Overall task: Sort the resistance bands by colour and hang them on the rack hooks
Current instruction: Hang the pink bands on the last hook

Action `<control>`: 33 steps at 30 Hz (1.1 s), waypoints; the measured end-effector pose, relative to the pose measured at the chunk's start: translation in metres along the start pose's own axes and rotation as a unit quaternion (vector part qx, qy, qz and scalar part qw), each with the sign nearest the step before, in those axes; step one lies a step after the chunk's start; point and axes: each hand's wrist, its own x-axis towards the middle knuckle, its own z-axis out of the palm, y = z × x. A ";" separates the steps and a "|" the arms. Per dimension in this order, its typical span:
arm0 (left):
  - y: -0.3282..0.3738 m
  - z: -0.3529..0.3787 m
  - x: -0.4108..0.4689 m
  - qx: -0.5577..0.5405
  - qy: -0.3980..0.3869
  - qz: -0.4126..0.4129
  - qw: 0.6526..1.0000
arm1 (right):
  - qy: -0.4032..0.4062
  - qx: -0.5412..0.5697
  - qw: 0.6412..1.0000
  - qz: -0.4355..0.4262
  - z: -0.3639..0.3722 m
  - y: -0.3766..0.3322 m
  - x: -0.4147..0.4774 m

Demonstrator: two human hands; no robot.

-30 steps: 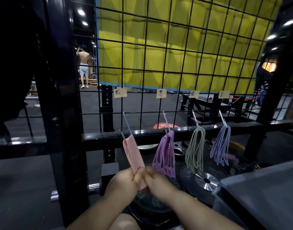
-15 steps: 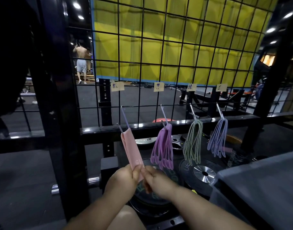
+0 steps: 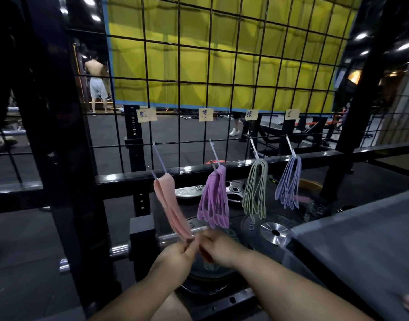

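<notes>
While both hands (image 3: 197, 247) pinch their lower ends, the pink bands (image 3: 170, 205) (soft, light, stretchy) look best gripped there.

There was one view only, from the person's head, looking forward and down. It sat close behind both hands at 6 o'clock, with the wire grid rack (image 3: 222, 89) near ahead at 12 o'clock, and the gym floor beyond.
</notes>
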 end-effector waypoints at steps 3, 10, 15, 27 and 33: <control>-0.002 0.017 0.002 0.026 -0.055 -0.023 0.998 | 0.000 -0.025 1.000 0.011 -0.009 0.008 -0.006; 0.045 0.064 0.009 0.258 -0.134 0.069 0.954 | 0.066 0.027 0.995 0.069 -0.047 0.045 -0.035; 0.061 0.133 0.029 0.282 -0.175 0.095 0.939 | 0.144 0.031 0.977 0.153 -0.087 0.096 -0.066; 0.132 0.292 -0.009 0.339 -0.317 0.165 0.870 | 0.308 -0.076 0.878 0.359 -0.182 0.220 -0.201; 0.142 0.339 -0.028 0.378 -0.367 0.169 0.833 | 0.388 -0.106 0.808 0.432 -0.185 0.244 -0.247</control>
